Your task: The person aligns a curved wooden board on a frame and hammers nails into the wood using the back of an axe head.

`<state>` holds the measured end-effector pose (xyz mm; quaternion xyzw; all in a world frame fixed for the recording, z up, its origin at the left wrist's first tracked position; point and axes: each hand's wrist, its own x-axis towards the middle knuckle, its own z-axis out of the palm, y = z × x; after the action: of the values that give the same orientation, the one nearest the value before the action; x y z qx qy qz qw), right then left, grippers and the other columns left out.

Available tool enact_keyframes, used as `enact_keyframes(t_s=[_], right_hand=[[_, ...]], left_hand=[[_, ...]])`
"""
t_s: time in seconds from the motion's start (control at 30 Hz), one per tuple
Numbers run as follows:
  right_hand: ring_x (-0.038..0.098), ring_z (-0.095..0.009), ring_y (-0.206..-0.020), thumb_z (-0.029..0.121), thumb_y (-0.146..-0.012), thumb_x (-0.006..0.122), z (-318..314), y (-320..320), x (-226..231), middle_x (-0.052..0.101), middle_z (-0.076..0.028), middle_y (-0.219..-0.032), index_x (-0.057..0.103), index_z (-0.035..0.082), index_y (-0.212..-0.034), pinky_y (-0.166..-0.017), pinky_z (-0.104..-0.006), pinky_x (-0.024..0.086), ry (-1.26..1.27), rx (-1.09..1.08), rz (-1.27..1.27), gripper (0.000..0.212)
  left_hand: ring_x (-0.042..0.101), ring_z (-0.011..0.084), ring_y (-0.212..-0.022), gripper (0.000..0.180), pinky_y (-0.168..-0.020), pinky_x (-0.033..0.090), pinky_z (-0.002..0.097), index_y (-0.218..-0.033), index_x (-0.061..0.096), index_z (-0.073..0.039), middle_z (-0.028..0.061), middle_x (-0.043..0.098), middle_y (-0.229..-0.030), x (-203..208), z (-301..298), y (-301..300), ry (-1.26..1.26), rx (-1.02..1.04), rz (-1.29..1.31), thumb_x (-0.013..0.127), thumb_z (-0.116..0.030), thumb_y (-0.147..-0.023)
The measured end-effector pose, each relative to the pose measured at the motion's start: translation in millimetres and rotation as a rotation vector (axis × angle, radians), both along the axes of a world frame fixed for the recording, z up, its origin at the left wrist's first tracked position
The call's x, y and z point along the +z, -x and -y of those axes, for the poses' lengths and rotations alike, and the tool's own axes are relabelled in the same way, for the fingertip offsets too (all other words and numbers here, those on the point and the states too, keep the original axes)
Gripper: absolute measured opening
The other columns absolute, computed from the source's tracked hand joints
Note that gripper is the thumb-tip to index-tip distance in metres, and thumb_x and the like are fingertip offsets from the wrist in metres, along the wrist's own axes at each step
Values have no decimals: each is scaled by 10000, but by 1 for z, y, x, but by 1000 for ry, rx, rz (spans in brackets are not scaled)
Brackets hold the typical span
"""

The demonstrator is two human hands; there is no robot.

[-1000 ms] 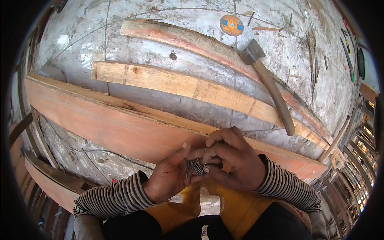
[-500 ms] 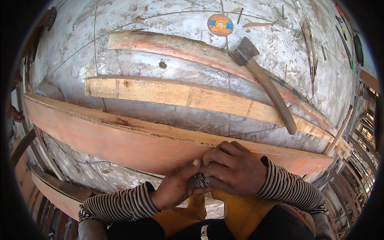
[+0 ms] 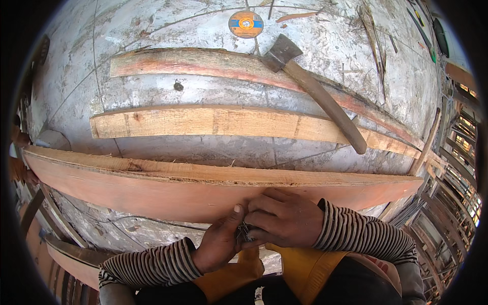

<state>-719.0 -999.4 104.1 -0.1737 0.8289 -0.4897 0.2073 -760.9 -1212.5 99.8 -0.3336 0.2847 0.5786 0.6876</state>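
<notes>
My left hand (image 3: pixel 219 240) is closed around a bunch of thin grey nails (image 3: pixel 245 233), thumb pointing up. Against it, my right hand (image 3: pixel 280 217) has its curled fingers pressed into the same nails; its fingertips are partly hidden. Just beyond both hands a long board with a reddish-brown face (image 3: pixel 147 189) stands on edge, its pale raw edge upward. The knuckles of my right hand are close to that face; whether they touch it I cannot tell.
A hammer-like tool with a wooden handle (image 3: pixel 325 105) lies across two wooden strips, a pale one (image 3: pixel 173 121) and a weathered one (image 3: pixel 188 63). Beyond lies an orange-and-blue cutting disc (image 3: pixel 235 24). Another person's hand (image 3: pixel 21 172) is at the board's left end. Wooden slats (image 3: pixel 447 203) stand at right.
The view has shifted, so the floor items sit further left. My hands stay together at the nails, my right fingers moving slightly. The other person's hand has come to the board's left end.
</notes>
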Motion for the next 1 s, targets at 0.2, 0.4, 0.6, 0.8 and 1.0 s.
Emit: enact_keyframes(t_s=[0.2,0.4,0.6,0.8,1.0], right_hand=[[638,-276,-977,222,-792,765,3,-8,-1,606,-77,-1034,633,89,-982,-868,-399,537,-38,68,-95,267],[646,-262,-905,163,-931,710,5,-14,5,630,-74,-966,645,87,-1021,-786,-400,532,170,-83,45,135],[654,-249,-778,139,-993,684,10,-23,7,648,-96,-884,661,47,-1064,-700,-358,534,391,-311,463,118],[658,-182,-737,176,-962,737,7,-27,2,662,-94,-845,685,53,-1039,-664,-333,529,410,-216,608,154],[638,-139,-714,166,-940,764,15,-17,0,664,-64,-812,645,48,-965,-652,-310,518,354,-178,700,169]], left_hand=[[532,266,-1334,680,-1077,516,437,-1474,371,-45,177,516,-1408,5,-1,-12,25,-30,86,235,-591,-1092],[641,178,-1087,541,-933,547,340,-1267,556,-3,107,652,-1134,-9,25,-28,-50,36,0,340,-477,-1121],[657,104,-949,215,-857,523,261,-1154,621,-24,67,696,-1021,1,35,-25,-3,-41,-753,552,-217,-1087],[714,149,-819,144,-744,571,284,-1124,675,-28,116,740,-976,0,47,-5,-210,-371,-1146,624,-108,-1015],[736,233,-755,209,-686,600,320,-1133,695,-65,97,741,-890,8,48,12,-253,-739,-1335,702,-164,-950]])
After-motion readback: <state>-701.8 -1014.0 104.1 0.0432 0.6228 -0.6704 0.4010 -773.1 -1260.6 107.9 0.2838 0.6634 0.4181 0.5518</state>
